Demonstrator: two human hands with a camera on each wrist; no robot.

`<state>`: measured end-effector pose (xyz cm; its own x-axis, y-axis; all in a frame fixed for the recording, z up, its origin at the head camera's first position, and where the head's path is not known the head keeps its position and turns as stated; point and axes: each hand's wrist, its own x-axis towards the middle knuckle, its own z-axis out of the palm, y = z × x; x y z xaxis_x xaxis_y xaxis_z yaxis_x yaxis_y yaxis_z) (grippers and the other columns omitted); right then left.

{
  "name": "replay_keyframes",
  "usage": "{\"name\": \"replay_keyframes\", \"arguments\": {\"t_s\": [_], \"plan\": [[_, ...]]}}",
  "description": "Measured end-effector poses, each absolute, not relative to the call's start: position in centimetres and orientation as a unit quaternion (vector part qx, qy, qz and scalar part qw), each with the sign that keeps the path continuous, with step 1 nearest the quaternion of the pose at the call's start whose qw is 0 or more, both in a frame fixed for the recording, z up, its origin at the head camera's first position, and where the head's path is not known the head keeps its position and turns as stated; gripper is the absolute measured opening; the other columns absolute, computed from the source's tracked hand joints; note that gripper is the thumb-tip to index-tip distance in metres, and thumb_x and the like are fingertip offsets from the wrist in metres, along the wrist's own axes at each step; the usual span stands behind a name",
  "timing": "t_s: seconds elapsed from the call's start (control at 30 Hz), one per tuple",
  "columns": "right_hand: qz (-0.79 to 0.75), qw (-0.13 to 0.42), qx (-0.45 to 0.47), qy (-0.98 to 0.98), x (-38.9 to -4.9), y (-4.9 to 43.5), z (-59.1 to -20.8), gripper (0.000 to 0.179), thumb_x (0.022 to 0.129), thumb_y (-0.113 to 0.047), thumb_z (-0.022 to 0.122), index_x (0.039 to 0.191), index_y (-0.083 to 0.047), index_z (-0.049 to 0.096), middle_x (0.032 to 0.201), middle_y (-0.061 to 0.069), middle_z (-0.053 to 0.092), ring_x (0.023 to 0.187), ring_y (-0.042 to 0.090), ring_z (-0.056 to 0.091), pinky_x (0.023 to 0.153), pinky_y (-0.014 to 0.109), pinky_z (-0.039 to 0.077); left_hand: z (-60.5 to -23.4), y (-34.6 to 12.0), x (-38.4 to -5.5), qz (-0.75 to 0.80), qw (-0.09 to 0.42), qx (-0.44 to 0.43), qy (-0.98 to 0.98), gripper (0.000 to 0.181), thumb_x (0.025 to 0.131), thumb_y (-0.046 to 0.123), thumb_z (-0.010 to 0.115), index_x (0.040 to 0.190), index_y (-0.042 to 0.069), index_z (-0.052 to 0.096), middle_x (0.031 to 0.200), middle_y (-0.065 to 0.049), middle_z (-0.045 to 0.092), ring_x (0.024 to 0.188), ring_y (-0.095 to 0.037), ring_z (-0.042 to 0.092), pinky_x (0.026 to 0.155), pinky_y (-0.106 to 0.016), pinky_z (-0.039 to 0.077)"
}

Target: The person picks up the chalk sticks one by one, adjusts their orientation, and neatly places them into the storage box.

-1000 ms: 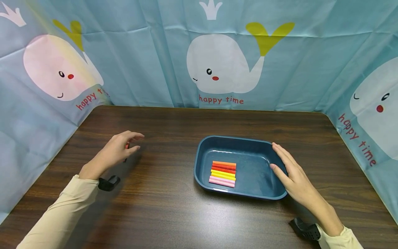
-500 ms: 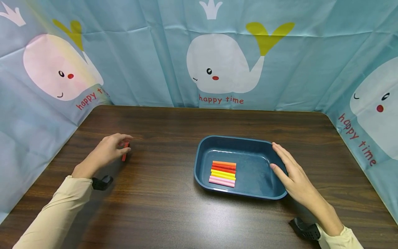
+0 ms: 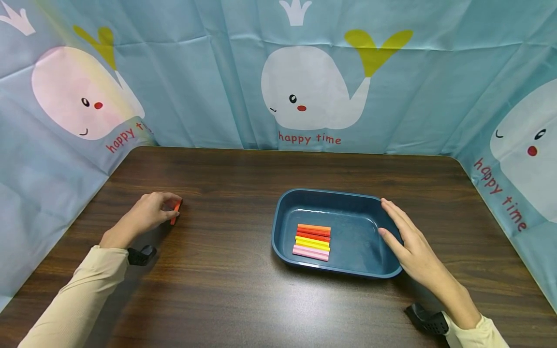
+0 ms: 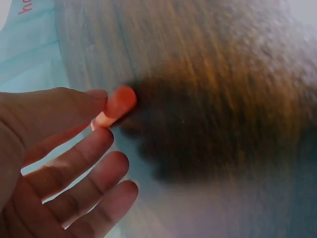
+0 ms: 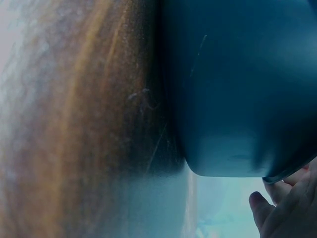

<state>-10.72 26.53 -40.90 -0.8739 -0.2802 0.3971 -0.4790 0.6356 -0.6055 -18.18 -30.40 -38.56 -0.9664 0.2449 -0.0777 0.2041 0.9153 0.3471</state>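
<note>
On the left of the table, my left hand (image 3: 148, 212) pinches an orange-red stick (image 3: 175, 215) between thumb and index finger. The left wrist view shows the round end of that orange-red stick (image 4: 123, 98), with the other fingers spread below it. My right hand (image 3: 411, 246) lies against the right end of a dark blue tray (image 3: 335, 274), its fingers fairly straight along the rim and the thumb over the inside. Inside the tray, several coloured sticks (image 3: 312, 243) lie side by side: orange, red, yellow and pink. The right wrist view shows the tray's outer wall (image 5: 233, 89) and a few fingertips.
The brown wood-grain table (image 3: 226, 290) spreads under both hands. Behind it and at both sides hangs a light blue cloth (image 3: 183, 87) printed with whales. A black wrist device (image 3: 141, 255) sits at the left wrist, another black device (image 3: 426, 320) at the right.
My left hand has moved left and come down around the orange-red stick, which its fingers now pinch. The right hand and the tray stay where they were.
</note>
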Motion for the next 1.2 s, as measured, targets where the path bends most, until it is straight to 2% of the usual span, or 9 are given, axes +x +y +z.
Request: {"name": "replay_keyframes", "arguments": {"t_s": [0.27, 0.53, 0.67, 0.87, 1.03, 1.2], "plan": [[0.371, 0.134, 0.213, -0.894, -10.7, 26.5, -40.9, 0.06, 0.098, -0.006, 0.057, 0.153, -0.003, 0.034, 0.158, 0.02, 0.035, 0.143, -0.013, 0.018, 0.109, 0.0, 0.013, -38.9, -30.0, -18.2, 0.186, 0.082, 0.123, 0.971, 0.037, 0.087, -0.003, 0.067, 0.124, -0.007, 0.063, 0.108, -0.025, 0.069, 0.08, -0.021, 0.062, 0.064, -0.031, 0.048], [0.374, 0.131, 0.212, -0.894, -10.7, 26.5, -40.9, 0.06, 0.098, -0.006, 0.057, 0.153, -0.003, 0.034, 0.158, 0.019, 0.034, 0.145, -0.01, 0.019, 0.109, 0.0, 0.012, -39.0, -29.9, -18.3, 0.187, 0.075, 0.132, 0.971, 0.036, 0.086, -0.004, 0.067, 0.122, -0.004, 0.063, 0.103, -0.02, 0.069, 0.083, -0.025, 0.064, 0.069, -0.04, 0.052], [0.374, 0.13, 0.212, -0.894, -10.7, 26.5, -40.8, 0.06, 0.099, -0.006, 0.057, 0.153, -0.003, 0.034, 0.158, 0.019, 0.034, 0.144, -0.011, 0.018, 0.109, 0.0, 0.012, -38.9, -29.7, -18.2, 0.182, 0.073, 0.138, 0.971, 0.036, 0.085, -0.006, 0.066, 0.121, -0.002, 0.065, 0.102, -0.018, 0.069, 0.079, -0.021, 0.061, 0.068, -0.038, 0.05], [0.373, 0.128, 0.209, -0.895, -10.6, 26.5, -40.7, 0.06, 0.099, -0.007, 0.057, 0.154, -0.004, 0.033, 0.158, 0.019, 0.034, 0.144, -0.012, 0.017, 0.108, 0.0, 0.012, -38.7, -28.9, -18.0, 0.188, 0.05, 0.163, 0.967, 0.035, 0.083, -0.006, 0.068, 0.118, -0.001, 0.068, 0.096, -0.012, 0.069, 0.073, -0.015, 0.051, 0.063, -0.028, 0.041], [0.372, 0.126, 0.208, -0.896, -10.6, 26.5, -40.7, 0.059, 0.099, -0.008, 0.056, 0.154, -0.004, 0.033, 0.158, 0.018, 0.034, 0.145, -0.011, 0.018, 0.108, 0.0, 0.012, -38.3, -28.1, -17.8, 0.198, 0.02, 0.194, 0.96, 0.036, 0.081, -0.008, 0.069, 0.116, 0.001, 0.07, 0.092, -0.008, 0.069, 0.072, -0.013, 0.05, 0.061, -0.025, 0.041], [0.372, 0.127, 0.208, -0.896, -10.6, 26.5, -40.8, 0.06, 0.099, -0.008, 0.056, 0.154, -0.004, 0.033, 0.158, 0.019, 0.034, 0.145, -0.009, 0.019, 0.108, 0.0, 0.012, -37.9, -27.2, -17.6, 0.208, -0.004, 0.215, 0.954, 0.037, 0.08, -0.009, 0.071, 0.115, 0.002, 0.071, 0.094, -0.009, 0.07, 0.072, -0.012, 0.051, 0.061, -0.024, 0.042]]}}
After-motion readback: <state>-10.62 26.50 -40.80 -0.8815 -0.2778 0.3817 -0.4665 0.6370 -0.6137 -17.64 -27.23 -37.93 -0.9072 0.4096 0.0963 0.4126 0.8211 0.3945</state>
